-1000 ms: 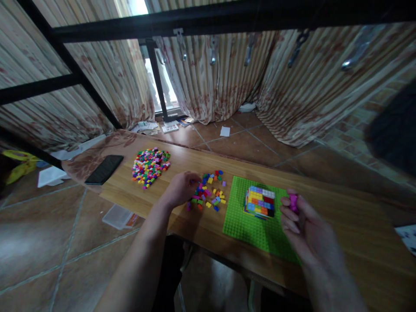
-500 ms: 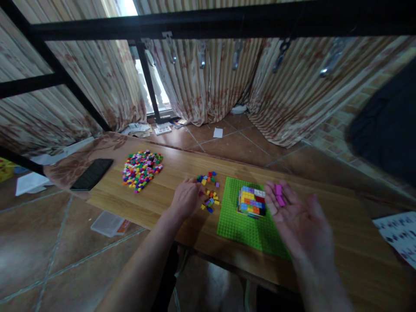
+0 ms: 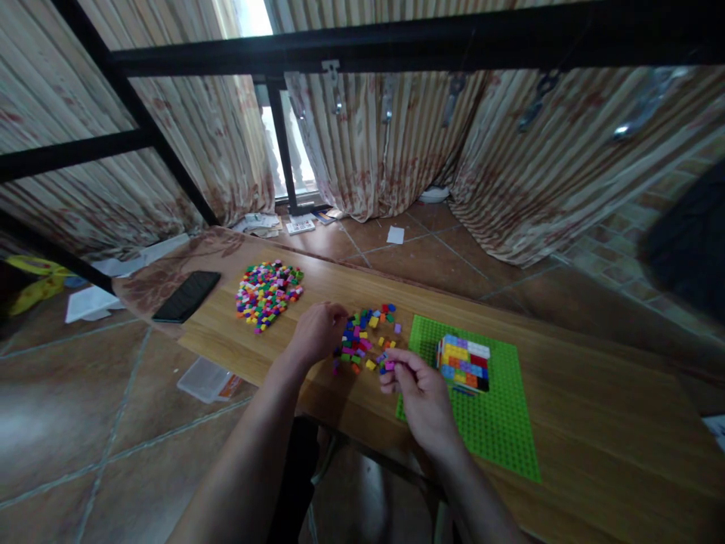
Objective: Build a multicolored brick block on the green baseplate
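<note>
Now the right hand (image 3: pixel 422 393) had crossed over the plate (image 3: pixel 492 431). Half a second earlier it lay spread, palm up, beyond the plate's right side with pink bricks on it. It now sat at the plate's left edge with its fingers curled, and thumb and forefinger appeared to pinch one pink brick (image 3: pixel 389 365) at the near rim of the scatter (image 3: pixel 362 340). The other pink pieces were out of sight; whether the palm hid them could not be told. The left hand (image 3: pixel 316 332) had stayed knuckles-up, curled over the scatter's left side. Its fingertips were hidden, so its grip was not determinable. Both hands were thus at the scatter, and the stack (image 3: pixel 464 363) on the plate stood untouched just right of the right hand. Farther left on the table (image 3: pixel 594 408) lay the pile (image 3: pixel 267 285) and a phone (image 3: pixel 186 296), well apart from both hands.
</note>
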{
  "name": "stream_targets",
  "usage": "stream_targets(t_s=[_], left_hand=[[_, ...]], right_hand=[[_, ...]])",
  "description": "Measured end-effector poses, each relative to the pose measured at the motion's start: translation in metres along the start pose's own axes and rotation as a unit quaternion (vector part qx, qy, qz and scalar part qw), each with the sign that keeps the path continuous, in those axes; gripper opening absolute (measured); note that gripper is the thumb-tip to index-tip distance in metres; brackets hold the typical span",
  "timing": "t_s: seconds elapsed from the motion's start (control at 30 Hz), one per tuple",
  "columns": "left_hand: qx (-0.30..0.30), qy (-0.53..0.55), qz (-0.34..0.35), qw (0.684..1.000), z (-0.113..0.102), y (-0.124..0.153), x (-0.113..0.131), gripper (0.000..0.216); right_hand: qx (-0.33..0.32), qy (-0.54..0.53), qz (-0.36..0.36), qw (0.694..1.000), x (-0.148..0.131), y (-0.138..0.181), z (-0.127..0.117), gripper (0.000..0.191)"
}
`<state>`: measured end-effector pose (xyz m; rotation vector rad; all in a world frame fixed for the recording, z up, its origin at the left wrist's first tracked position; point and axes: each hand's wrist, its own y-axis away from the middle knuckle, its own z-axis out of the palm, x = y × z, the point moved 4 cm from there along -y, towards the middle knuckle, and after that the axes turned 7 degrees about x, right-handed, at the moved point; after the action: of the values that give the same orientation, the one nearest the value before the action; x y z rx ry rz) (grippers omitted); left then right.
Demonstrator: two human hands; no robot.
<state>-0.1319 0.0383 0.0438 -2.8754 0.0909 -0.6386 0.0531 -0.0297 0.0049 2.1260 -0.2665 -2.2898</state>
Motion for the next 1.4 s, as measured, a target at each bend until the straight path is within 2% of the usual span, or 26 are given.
stream_targets(t_s=[0.13, 0.23, 0.3, 0.6, 0.77, 0.9, 1.07, 1.2, 1.4], left_hand=[[-0.011, -0.011, -0.018, 1.000, 0.001, 0.001, -0.010, 0.023], [-0.026, -0.018, -0.018, 0.999, 0.003, 0.002, -0.011, 0.022], [-0.030, -0.022, -0.024, 0.999, 0.004, 0.001, -0.011, 0.022], [-0.055, -0.027, -0.018, 0.998, 0.009, -0.004, -0.006, 0.027], [-0.034, 0.000, -0.018, 0.999, 0.007, -0.003, -0.001, 0.031], [-0.024, 0.014, 0.035, 0.999, 0.014, -0.004, 0.007, 0.031], [-0.013, -0.046, 0.033, 0.998, 0.026, -0.007, 0.016, 0.028], [-0.009, -0.086, 0.017, 0.996, 0.031, -0.008, 0.019, 0.027], [-0.008, -0.079, 0.027, 0.996, 0.031, -0.010, 0.022, 0.024]], right_hand=[[-0.016, 0.186, -0.122, 0.975, -0.002, 0.002, 0.009, 0.026], [-0.032, 0.255, -0.191, 0.947, -0.004, 0.003, 0.015, 0.026], [-0.039, 0.273, -0.212, 0.938, -0.003, 0.002, 0.017, 0.026], [-0.011, 0.276, -0.254, 0.927, -0.005, -0.001, 0.015, 0.021], [-0.009, 0.261, -0.252, 0.932, -0.005, 0.001, 0.013, 0.022], [-0.007, 0.246, -0.251, 0.936, -0.005, 0.001, 0.011, 0.023], [-0.012, 0.252, -0.243, 0.937, -0.001, -0.002, 0.008, 0.029], [-0.012, 0.277, -0.264, 0.924, -0.001, -0.001, 0.008, 0.031], [-0.003, 0.284, -0.269, 0.920, -0.004, 0.000, 0.004, 0.027]])
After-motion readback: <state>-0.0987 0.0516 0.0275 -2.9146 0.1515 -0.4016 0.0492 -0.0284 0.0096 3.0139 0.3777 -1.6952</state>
